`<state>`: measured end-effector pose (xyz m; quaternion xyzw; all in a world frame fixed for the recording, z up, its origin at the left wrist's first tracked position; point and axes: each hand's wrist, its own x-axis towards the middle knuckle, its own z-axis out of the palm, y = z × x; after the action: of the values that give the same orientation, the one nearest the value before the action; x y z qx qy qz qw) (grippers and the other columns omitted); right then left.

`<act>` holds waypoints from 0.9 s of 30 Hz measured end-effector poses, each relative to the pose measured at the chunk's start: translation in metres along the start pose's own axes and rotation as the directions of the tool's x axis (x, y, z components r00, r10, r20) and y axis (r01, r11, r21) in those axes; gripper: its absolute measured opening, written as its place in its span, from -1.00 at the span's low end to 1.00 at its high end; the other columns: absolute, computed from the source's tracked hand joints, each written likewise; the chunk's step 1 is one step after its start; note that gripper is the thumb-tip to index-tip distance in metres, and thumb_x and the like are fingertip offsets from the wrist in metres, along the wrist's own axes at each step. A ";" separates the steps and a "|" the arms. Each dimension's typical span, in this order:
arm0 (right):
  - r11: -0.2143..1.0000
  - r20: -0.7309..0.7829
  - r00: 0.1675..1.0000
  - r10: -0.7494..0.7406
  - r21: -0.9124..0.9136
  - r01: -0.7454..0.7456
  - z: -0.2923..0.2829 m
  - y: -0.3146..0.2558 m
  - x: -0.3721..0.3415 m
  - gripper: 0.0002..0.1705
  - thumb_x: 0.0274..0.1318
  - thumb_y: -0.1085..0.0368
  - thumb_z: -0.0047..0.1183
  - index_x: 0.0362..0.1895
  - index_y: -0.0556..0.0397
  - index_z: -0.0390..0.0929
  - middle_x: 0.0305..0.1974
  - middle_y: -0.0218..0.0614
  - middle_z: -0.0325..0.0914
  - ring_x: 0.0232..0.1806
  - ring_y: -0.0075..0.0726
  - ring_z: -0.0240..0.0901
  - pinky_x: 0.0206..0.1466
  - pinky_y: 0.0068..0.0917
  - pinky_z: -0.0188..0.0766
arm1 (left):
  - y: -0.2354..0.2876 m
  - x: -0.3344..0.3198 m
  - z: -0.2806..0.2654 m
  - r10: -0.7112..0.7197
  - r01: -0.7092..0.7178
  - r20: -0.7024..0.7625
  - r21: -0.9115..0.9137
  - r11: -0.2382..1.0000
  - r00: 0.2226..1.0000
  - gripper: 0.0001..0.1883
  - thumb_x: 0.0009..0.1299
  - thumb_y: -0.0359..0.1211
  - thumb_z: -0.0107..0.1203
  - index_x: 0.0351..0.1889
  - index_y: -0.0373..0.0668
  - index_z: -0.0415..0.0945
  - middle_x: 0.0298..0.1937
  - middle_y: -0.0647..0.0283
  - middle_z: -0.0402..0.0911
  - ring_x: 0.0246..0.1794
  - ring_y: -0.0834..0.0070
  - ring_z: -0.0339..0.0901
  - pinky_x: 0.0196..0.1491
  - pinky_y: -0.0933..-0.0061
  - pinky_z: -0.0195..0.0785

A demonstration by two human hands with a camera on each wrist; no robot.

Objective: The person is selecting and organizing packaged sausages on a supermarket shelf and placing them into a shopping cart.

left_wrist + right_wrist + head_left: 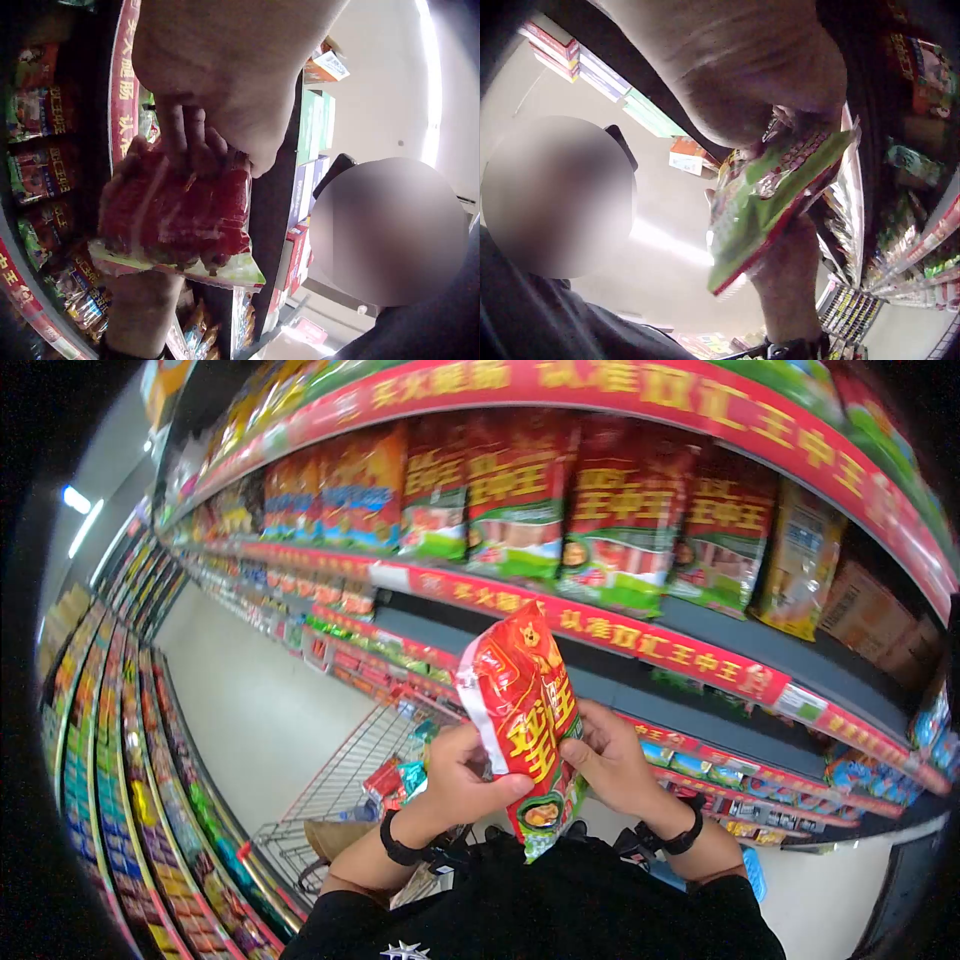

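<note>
Between both hands, in front of the black shirt (560, 905), a red sausage packet (520, 705) with yellow lettering is held at a tilt. Left hand (462, 775): fingers curled around the packet's left edge, thumb on the front face. Right hand (618, 760): fingers curled behind the opposite edge, thumb pressed against the front. Each wrist carries a black band (688, 826). Beyond the packet, similar packets (622, 520) stand upright on a shelf edged with a red label strip (640, 640). A wire shopping cart (345, 758) containing goods stands to the left.
</note>
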<state>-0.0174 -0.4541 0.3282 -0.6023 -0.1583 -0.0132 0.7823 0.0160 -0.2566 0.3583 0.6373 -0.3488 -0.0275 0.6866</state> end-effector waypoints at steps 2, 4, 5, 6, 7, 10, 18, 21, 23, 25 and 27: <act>1.000 0.038 0.999 0.014 0.002 -0.014 0.018 0.015 0.013 -0.48 0.30 0.16 0.00 0.21 0.22 0.26 -0.10 -0.30 0.52 -0.29 -0.61 0.48 -0.29 -0.62 0.45 | 0.000 -0.012 -0.019 -0.045 0.044 -0.018 -0.084 0.996 0.999 -0.56 0.23 -0.29 0.32 -0.06 -0.41 0.49 -0.17 0.18 0.65 -0.22 0.58 0.58 -0.13 0.54 0.45; 0.994 0.106 0.989 0.106 -0.046 -0.102 0.027 0.036 0.021 -0.50 0.37 0.09 -0.12 0.19 0.22 0.31 -0.07 -0.28 0.52 -0.12 -0.59 0.44 -0.09 -0.58 0.41 | -0.003 -0.027 -0.038 -0.103 0.099 -0.044 -0.097 0.990 0.994 -0.60 0.24 -0.32 0.30 -0.08 -0.42 0.50 -0.18 0.18 0.65 -0.23 0.58 0.59 -0.14 0.55 0.45; 0.992 0.127 0.984 0.122 -0.047 -0.117 0.037 0.040 0.026 -0.50 0.37 0.09 -0.12 0.19 0.22 0.31 -0.07 -0.28 0.52 -0.12 -0.59 0.44 -0.09 -0.58 0.41 | -0.004 -0.034 -0.048 -0.149 0.144 -0.042 -0.110 0.984 0.988 -0.64 0.26 -0.35 0.28 -0.10 -0.42 0.51 -0.19 0.18 0.65 -0.24 0.58 0.59 -0.14 0.56 0.46; 0.990 0.139 0.983 0.121 -0.091 -0.109 0.047 0.043 0.031 -0.50 0.39 0.09 -0.17 0.20 0.23 0.31 -0.05 -0.27 0.52 -0.06 -0.57 0.41 -0.02 -0.56 0.38 | 0.004 -0.037 -0.053 -0.164 0.151 -0.054 -0.186 0.971 0.985 -0.77 0.30 -0.41 0.22 -0.20 -0.42 0.54 -0.25 0.16 0.66 -0.28 0.56 0.61 -0.19 0.54 0.49; 0.986 0.151 0.981 0.119 -0.135 -0.099 0.057 0.047 0.037 -0.49 0.41 0.08 -0.21 0.20 0.25 0.30 -0.03 -0.26 0.52 -0.01 -0.55 0.38 0.04 -0.53 0.34 | 0.004 -0.043 -0.062 -0.169 0.152 -0.077 -0.189 0.970 0.983 -0.77 0.30 -0.41 0.22 -0.20 -0.42 0.54 -0.25 0.16 0.66 -0.28 0.56 0.61 -0.19 0.54 0.49; 0.978 0.164 0.965 0.206 -0.078 -0.195 0.085 0.075 0.047 -0.50 0.43 0.08 -0.26 0.18 0.26 0.33 -0.03 -0.27 0.52 -0.01 -0.54 0.37 0.05 -0.53 0.32 | 0.003 -0.061 -0.089 -0.177 0.167 -0.045 -0.177 0.970 0.983 -0.86 0.35 -0.45 0.15 -0.34 -0.40 0.54 -0.34 0.13 0.67 -0.38 0.51 0.63 -0.29 0.51 0.51; 0.954 0.256 0.926 0.279 -0.179 -0.239 0.150 0.121 0.082 -0.47 0.41 0.08 -0.24 0.20 0.29 0.30 -0.11 -0.26 0.56 -0.09 -0.51 0.43 0.00 -0.53 0.36 | -0.005 -0.108 -0.163 -0.214 0.172 -0.184 -0.220 0.960 0.959 -0.84 0.34 -0.41 0.18 -0.36 -0.37 0.55 -0.37 0.16 0.67 -0.40 0.55 0.62 -0.32 0.54 0.49; 0.937 0.311 0.884 0.348 -0.123 -0.326 0.176 0.135 0.094 -0.45 0.40 0.06 -0.23 0.18 0.32 0.30 -0.11 -0.26 0.57 -0.09 -0.53 0.43 -0.02 -0.54 0.36 | -0.006 -0.129 -0.188 -0.239 0.184 -0.226 -0.241 0.953 0.944 -0.83 0.35 -0.40 0.18 -0.37 -0.37 0.55 -0.39 0.17 0.66 -0.41 0.57 0.62 -0.34 0.55 0.48; 0.944 0.324 0.892 0.315 -0.201 -0.260 0.193 0.151 0.100 -0.45 0.40 0.04 -0.23 0.15 0.30 0.33 -0.11 -0.28 0.57 -0.10 -0.56 0.42 -0.02 -0.57 0.36 | -0.007 -0.145 -0.203 -0.264 0.194 -0.263 -0.265 0.945 0.928 -0.82 0.35 -0.40 0.18 -0.38 -0.36 0.54 -0.40 0.18 0.65 -0.42 0.57 0.61 -0.35 0.56 0.47; 0.929 0.366 0.854 0.369 -0.161 -0.333 0.211 0.156 0.107 -0.50 0.41 0.08 -0.23 0.13 0.28 0.36 -0.11 -0.33 0.56 -0.10 -0.59 0.41 -0.03 -0.59 0.35 | -0.014 -0.159 -0.215 -0.361 0.265 -0.291 -0.322 0.909 0.886 -0.84 0.35 -0.41 0.17 -0.38 -0.36 0.53 -0.41 0.21 0.64 -0.42 0.58 0.60 -0.35 0.58 0.45; 0.874 0.352 0.800 0.486 -0.198 -0.443 0.223 0.174 0.111 -0.57 0.42 0.14 -0.23 0.10 0.26 0.39 -0.13 -0.39 0.56 -0.13 -0.63 0.40 -0.05 -0.60 0.34 | -0.033 -0.177 -0.231 -0.448 0.386 -0.323 -0.240 0.891 0.833 -0.85 0.41 -0.41 0.08 -0.27 -0.35 0.51 -0.34 0.25 0.63 -0.34 0.64 0.59 -0.27 0.60 0.44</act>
<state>0.0729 -0.1764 0.2444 -0.6535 -0.1576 0.2911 0.6807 0.0141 0.0203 0.2626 0.6326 -0.0617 -0.0850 0.7673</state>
